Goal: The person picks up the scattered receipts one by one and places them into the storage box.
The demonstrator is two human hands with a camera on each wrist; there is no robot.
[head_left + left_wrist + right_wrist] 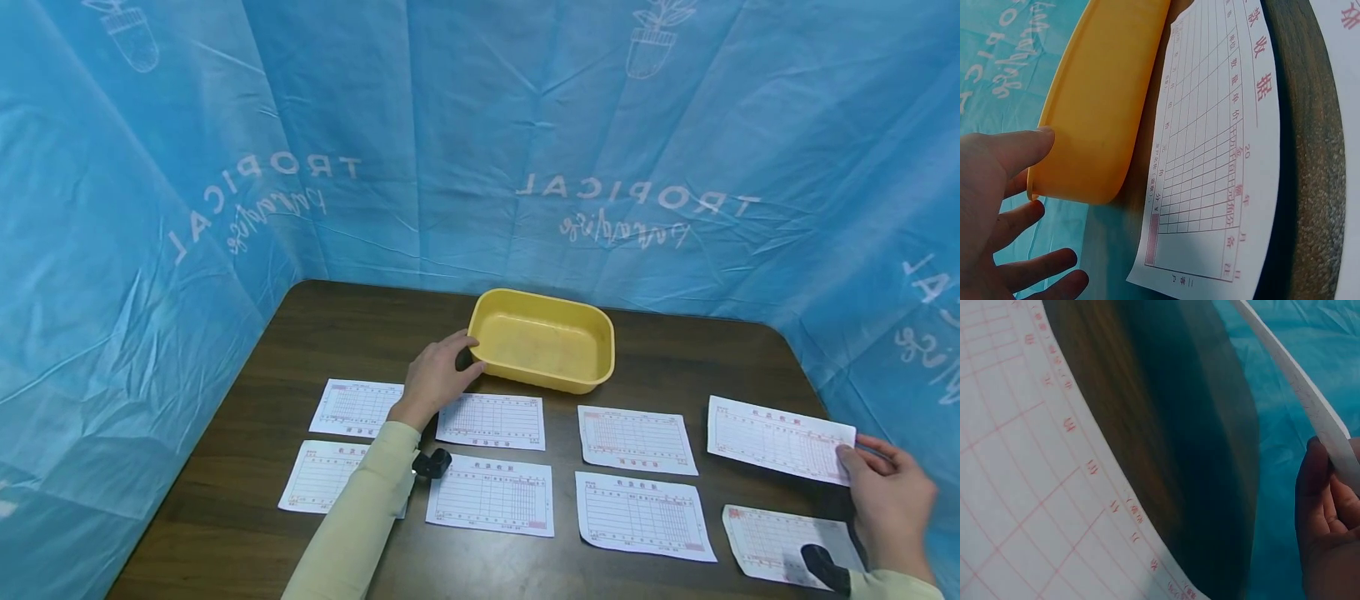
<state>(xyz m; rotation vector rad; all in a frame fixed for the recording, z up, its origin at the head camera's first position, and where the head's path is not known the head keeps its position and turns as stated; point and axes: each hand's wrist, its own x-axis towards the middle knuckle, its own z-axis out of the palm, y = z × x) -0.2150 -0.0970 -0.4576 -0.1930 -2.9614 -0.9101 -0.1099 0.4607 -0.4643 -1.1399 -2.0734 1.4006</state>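
The left hand [435, 377] is resting open-fingered against the yellow tray's [592, 379] near-left corner, seemingly steadying it on the surface [225, 500]; the right hand [888, 492] is pinching a printed form [776, 437] by its edge, lifting it clear.

A pale sleeve [352, 517] is covering part of the lower-left printed paper slip [318, 475]; the slips' red lettering is showing too small to read.
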